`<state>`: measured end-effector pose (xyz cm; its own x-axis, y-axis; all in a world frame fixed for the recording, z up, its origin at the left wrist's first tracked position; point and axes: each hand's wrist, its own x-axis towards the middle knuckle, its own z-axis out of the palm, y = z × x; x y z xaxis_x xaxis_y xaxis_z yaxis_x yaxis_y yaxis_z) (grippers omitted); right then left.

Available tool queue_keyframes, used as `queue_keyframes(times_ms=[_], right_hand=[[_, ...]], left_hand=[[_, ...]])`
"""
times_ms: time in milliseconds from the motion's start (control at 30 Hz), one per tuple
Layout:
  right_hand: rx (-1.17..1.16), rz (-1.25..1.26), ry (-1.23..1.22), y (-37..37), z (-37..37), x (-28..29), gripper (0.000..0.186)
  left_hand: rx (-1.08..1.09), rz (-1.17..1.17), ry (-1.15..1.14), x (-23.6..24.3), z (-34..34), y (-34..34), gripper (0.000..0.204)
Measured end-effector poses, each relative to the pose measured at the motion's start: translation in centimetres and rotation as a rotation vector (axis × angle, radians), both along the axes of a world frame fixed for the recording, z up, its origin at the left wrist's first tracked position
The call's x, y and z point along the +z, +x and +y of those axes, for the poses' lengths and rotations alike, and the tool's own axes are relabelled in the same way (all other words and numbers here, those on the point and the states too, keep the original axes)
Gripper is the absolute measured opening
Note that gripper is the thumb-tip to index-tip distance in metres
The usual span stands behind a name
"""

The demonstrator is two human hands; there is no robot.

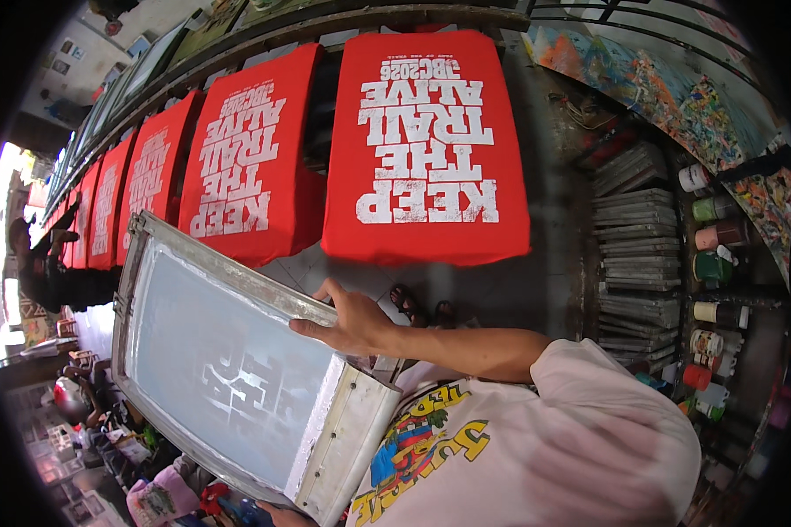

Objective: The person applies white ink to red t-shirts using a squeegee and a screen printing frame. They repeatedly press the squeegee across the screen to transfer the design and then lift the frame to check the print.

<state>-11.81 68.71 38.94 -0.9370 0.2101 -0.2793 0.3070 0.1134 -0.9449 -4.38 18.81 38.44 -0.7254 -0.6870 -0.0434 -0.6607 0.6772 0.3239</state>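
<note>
The framed mesh screen [228, 360] is tilted in front of the person's body, its far-left corner overlapping in view the lower edge of a red printed shirt [156, 158] in the row, so a careless swing could knock that shirt or smear its white print if the ink is wet. The right hand [351, 321] grips the upper rail, thumb over the face, while the left hand [283, 515] shows only partly at the lower edge and its hold cannot be told; weak support there could let the screen twist or slip. Its near end lies close to the pale T-shirt [589, 430], where any residue could rub off.
</note>
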Motion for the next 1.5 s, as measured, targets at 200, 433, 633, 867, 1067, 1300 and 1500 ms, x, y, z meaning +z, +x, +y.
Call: queue_keyframes(times_ms=[200,433,633,867,1067,1300,1500], right_hand=[[0.006,-0.024,0.003,0.7,-2.5,0.0,0.079],[-0.109,0.044,0.045,-1.5,-5.3,-0.4,0.079],[-0.327,0.057,0.002,-5.3,-8.1,-2.6,0.071],[-0.693,-0.045,0.138,-8.4,-10.3,-3.9,0.077],[-0.923,-0.014,0.188,-8.5,-11.1,-4.1,0.060],[-1.178,-0.017,0.080,-9.9,-8.0,-6.0,0.075],[-1.235,0.034,0.017,-13.5,-5.1,-5.1,0.067]], left_hand=[[0.039,-0.003,-0.053,-0.3,-3.5,2.9,0.054],[-0.004,0.045,-0.034,-2.0,-8.0,-0.5,0.054],[-0.118,0.157,0.138,-5.2,-13.6,-11.2,0.056],[-0.207,0.354,0.803,-6.3,-9.9,-27.4,0.068],[-0.446,0.170,0.811,-5.1,-4.1,-38.4,0.070],[-0.769,0.114,0.852,-6.6,4.6,-49.1,0.058],[-0.827,0.001,1.387,-7.7,12.3,-56.0,0.065]])
